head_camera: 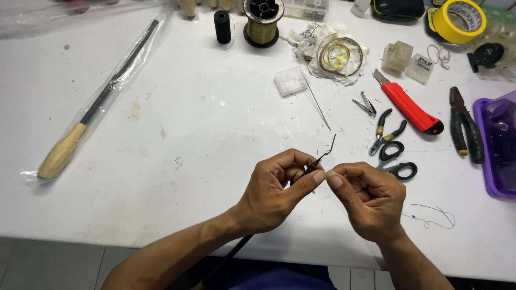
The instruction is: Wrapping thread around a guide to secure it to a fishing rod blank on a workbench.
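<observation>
My left hand [277, 188] pinches a thin black rod [312, 169] near its tip, above the white table's [188, 123] front edge. The rod runs down under my left wrist, past the table edge toward my lap. A short dark wire piece [329, 149] sticks up from the rod's tip. My right hand [368, 198] is closed, thumb and forefinger pressed together right against the rod tip, touching my left thumb; whatever thin thread it may pinch is too fine to see.
A long bagged rod with a wooden handle [91, 110] lies at the left. Thread spools [262, 21], a needle [316, 102], clippers [365, 104], small pliers [387, 131], scissors [395, 161], a red utility knife [411, 107], dark pliers [465, 126], yellow tape [459, 20] and a purple bin [502, 145] sit at right.
</observation>
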